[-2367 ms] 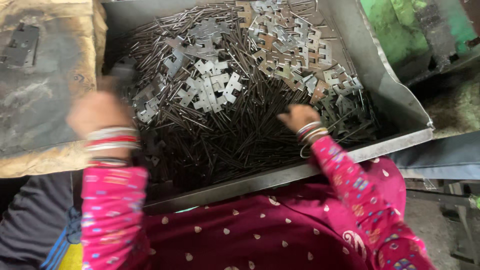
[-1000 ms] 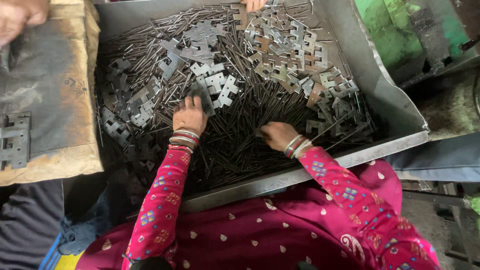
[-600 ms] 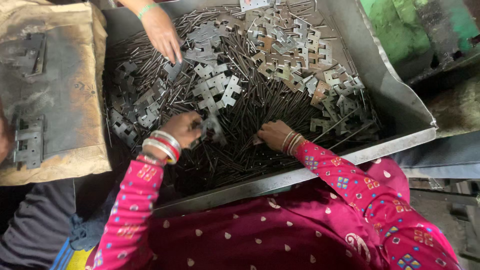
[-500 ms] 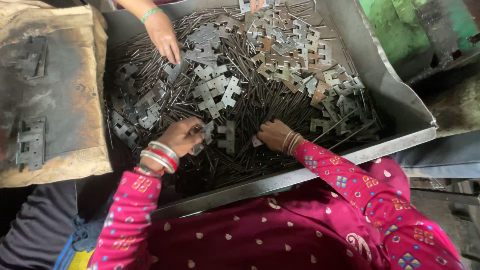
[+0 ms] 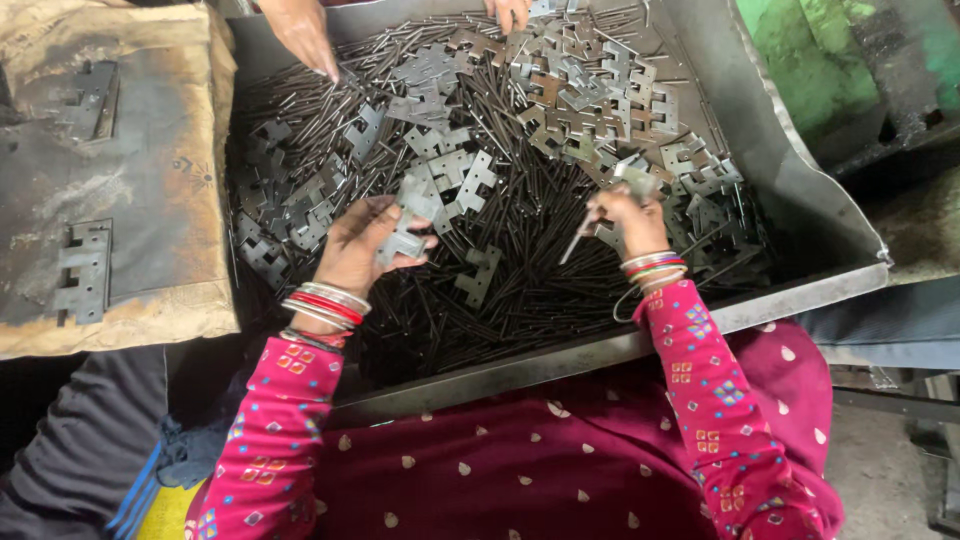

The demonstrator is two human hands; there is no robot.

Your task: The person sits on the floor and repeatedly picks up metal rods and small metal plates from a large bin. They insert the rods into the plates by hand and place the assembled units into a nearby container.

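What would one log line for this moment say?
left hand: holds hinge plate | right hand: holds pin | both over metal tray of pins and plates | other person's hand at far edge

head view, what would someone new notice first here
A big metal tray fills the middle, heaped with thin dark metal pins and grey notched hinge plates. Over it, the left hand holds a hinge plate and the right hand pinches a pin, both wrists ringed with bangles above pink patterned sleeves. Another person's hands reach in at the far edge.
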